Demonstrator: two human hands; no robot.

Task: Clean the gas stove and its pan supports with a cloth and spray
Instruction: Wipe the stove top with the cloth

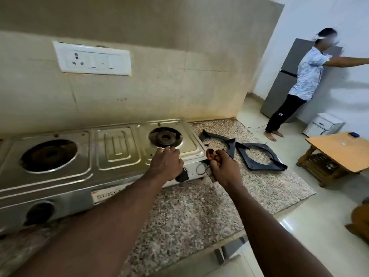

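On a speckled granite counter, against a beige tiled wall, a stainless-steel two-burner gas stove, both burner wells bare. Flat on the granite just right of it, off the burners, two black square metal pan supports, touching at one corner. On the stove's right front edge, just in front of the rusty right burner, the left hand, palm down, fingers straight and loosely spread, gripping nothing. Beside the stove's right front corner, the right hand, fingers curled tight round a small dark object, too blurred to identify. By the left wrist, a black control knob. Higher on the wall, a white switch-and-socket plate. Further right, a second person leaning by a grey refrigerator, near an orange wooden table.
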